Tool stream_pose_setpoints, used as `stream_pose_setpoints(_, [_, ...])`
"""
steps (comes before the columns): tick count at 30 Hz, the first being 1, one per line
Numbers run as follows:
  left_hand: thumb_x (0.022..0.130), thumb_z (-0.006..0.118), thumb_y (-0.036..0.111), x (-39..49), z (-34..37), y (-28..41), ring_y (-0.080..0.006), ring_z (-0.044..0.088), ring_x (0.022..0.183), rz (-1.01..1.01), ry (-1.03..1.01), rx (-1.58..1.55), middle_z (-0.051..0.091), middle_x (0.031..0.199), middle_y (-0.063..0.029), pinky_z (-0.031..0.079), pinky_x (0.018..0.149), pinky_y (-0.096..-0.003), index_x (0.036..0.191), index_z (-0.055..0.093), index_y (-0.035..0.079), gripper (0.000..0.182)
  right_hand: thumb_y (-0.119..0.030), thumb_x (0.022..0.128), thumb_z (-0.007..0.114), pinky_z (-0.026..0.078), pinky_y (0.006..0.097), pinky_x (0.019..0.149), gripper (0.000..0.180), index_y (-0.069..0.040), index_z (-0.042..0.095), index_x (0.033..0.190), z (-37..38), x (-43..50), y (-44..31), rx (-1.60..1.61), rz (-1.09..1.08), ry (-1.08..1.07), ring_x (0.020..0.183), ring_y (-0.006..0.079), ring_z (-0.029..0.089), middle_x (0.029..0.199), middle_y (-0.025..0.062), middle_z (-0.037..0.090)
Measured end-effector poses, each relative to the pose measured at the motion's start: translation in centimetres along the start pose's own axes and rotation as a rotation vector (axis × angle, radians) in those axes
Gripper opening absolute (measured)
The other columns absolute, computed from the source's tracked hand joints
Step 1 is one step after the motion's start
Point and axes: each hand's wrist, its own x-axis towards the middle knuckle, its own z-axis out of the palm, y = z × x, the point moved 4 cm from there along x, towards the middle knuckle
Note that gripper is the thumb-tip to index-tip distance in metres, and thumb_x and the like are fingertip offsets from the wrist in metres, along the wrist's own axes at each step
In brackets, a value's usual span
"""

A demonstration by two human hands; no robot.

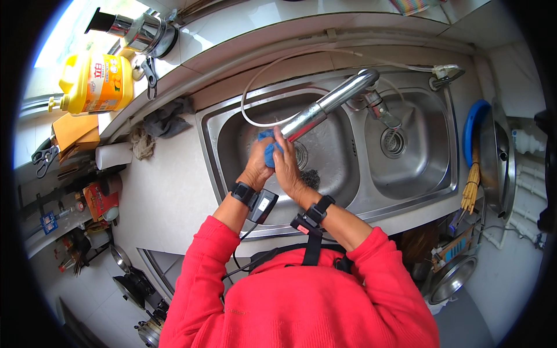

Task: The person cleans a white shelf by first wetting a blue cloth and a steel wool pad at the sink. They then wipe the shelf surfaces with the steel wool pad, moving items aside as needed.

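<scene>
Over the left basin of a stainless steel double sink, my left hand and my right hand press together around a crumpled blue cloth. Parts of the cloth show between the fingers and above my left hand. The chrome spout of the faucet reaches down to my fingertips. A dark scouring pad lies in the basin, just right of my right wrist, near the drain. A thin white hose loops behind my hands.
A yellow detergent jug stands on the ledge at the upper left. Grey rags and a white roll lie left of the sink. At the right are a blue basin, a bamboo brush and a large metal pan.
</scene>
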Motion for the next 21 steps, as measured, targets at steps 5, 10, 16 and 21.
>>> stream_pose_setpoints(5, [0.087,0.051,0.005,-1.1,0.2,-1.2,-0.0165,0.063,0.078,-0.006,0.116,0.066,0.063,0.091,-0.0061,0.052,0.073,-0.0287,0.095,0.062,0.001,0.015,-0.035,0.097,0.041,0.035,0.0401,0.105,0.045,-0.005,0.046,0.131,-1.0,1.1,1.7,0.165,0.089,-0.037,0.123,0.0352,0.046,0.135,0.0191,0.047])
stream_pose_setpoints(10, [0.090,0.056,0.016,-1.7,1.3,0.7,-0.0207,0.061,0.104,0.190,0.030,0.383,0.064,0.113,-0.0065,0.050,0.090,-0.0401,0.121,0.057,0.005,0.032,-0.043,0.093,0.050,0.046,0.0330,0.089,0.044,-0.014,0.054,0.126,-2.1,1.8,6.0,0.865,0.757,-0.275,0.102,0.0170,0.057,0.112,0.0017,0.058])
stream_pose_setpoints(16, [0.092,0.056,0.049,-1.7,0.6,0.1,-0.0291,0.057,0.108,-0.179,0.070,-0.092,0.058,0.118,-0.0091,0.043,0.092,-0.0577,0.125,0.051,0.013,0.049,-0.017,0.079,0.070,0.048,0.0351,0.086,0.045,-0.005,0.053,0.120,-3.4,0.5,0.0,0.381,0.154,-0.056,0.099,0.0201,0.059,0.106,0.0071,0.061])
stream_pose_setpoints(21, [0.095,0.055,0.037,-1.0,0.3,-0.8,-0.0196,0.065,0.086,-0.026,-0.030,-0.179,0.065,0.095,-0.0076,0.054,0.080,-0.0335,0.107,0.058,0.007,0.032,-0.031,0.076,0.075,0.049,0.0462,0.079,0.048,-0.004,0.055,0.110,-1.8,-0.7,-2.2,-0.086,-0.070,0.046,0.093,0.0417,0.062,0.102,0.0206,0.065])
